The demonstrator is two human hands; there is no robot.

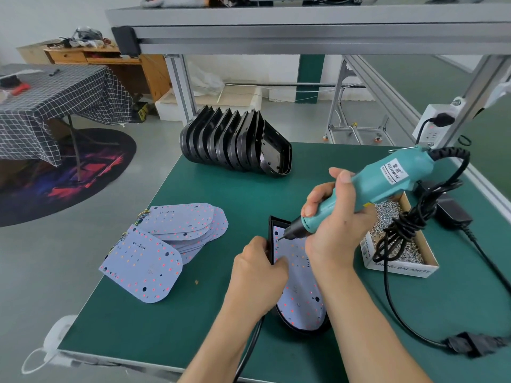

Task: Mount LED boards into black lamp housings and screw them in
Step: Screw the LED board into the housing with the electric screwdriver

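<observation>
A: Right hand (336,217)?

B: Closed in a full grip around the barrel of the teal electric screwdriver (367,186), thumb up along the body, fingers wrapped beneath. Tool tilted, bit end down and to the left, tip touching the LED board (300,294) near its upper left corner.

A: Left hand (258,275)?

B: Curled, not flat. Clamped on the left wall of the black lamp housing (270,239), thumb over the rim, one fingertip pressing on the board face. Gripping, not merely resting.

A: Location of the work piece?

B: Board seated inside the housing, housing flat on the green bench mat (154,322), near the front edge, between both forearms. Rounded end toward the wearer, square end away.

A: Stock?

B: Loose pile of LED boards (168,244) to the left on the mat, fanned and overlapping, wire ends showing at the far side. Row of empty black housings (235,142) standing on edge at the back of the mat, leaning together.

A: Fasteners?

B: Cardboard box of screws (401,244) just right of the right hand, open top. Coiled black screwdriver cord (401,230) draped over the box. Screw under the bit too small to confirm.
</observation>
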